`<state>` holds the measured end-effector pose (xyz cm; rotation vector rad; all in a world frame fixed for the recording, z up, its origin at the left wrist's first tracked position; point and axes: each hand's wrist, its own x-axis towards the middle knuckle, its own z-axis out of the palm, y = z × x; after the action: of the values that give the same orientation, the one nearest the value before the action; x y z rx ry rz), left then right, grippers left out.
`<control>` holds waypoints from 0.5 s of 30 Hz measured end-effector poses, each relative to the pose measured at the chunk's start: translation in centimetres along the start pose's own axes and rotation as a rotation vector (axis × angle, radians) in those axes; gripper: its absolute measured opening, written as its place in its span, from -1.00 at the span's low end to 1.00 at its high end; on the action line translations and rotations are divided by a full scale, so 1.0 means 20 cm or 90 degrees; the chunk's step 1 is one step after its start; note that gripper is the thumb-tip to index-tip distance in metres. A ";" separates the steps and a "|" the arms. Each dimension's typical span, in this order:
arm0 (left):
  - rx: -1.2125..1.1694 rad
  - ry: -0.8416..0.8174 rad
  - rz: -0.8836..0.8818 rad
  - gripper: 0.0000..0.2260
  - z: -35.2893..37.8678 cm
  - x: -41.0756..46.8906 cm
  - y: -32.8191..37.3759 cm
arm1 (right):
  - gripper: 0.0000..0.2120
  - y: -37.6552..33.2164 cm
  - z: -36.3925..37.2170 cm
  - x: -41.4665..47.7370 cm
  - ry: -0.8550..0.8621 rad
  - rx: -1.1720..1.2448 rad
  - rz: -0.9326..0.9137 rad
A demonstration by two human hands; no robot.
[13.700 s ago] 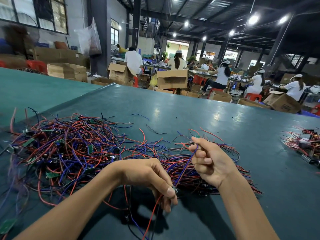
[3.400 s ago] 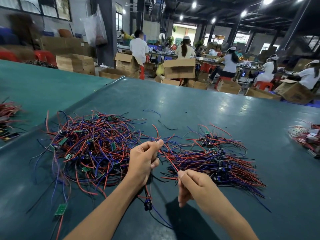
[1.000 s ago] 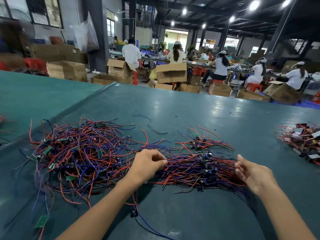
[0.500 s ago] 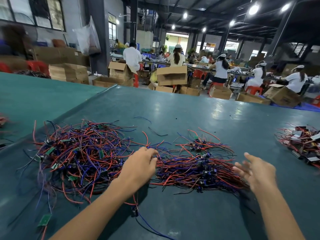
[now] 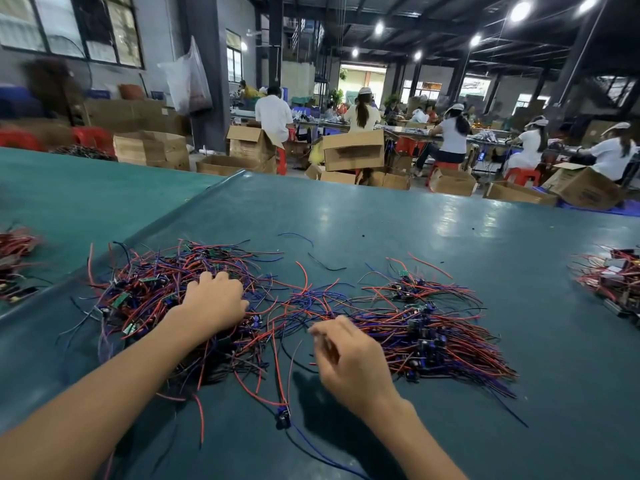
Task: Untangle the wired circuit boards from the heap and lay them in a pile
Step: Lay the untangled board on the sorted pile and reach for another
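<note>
On the heap [image 5: 149,282] the left hand [image 5: 216,301] digs its fingers in, grip unclear; right hand [image 5: 349,358] loosely curled, empty.

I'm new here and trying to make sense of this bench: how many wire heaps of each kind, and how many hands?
Tangled heap: 1
Laid pile: 1
Side clumps, far left and far right: 2
Hands, left hand and right hand: 2
Total: 6
</note>
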<state>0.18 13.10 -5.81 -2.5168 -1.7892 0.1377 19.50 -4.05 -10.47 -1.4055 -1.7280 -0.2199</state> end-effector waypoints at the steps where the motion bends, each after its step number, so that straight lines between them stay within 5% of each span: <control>1: -0.009 0.006 0.011 -0.68 0.01 0.01 -0.01 | -0.91 0.01 0.03 -0.02 -0.031 -0.004 -0.009; 15: 0.033 0.009 0.232 -0.74 -0.02 0.01 0.02 | -0.90 0.05 0.04 -0.09 -0.077 0.013 0.007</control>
<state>0.68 13.07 -5.42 -2.7700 -1.2858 0.1765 19.89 -4.53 -12.65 -1.4373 -1.8148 -0.1131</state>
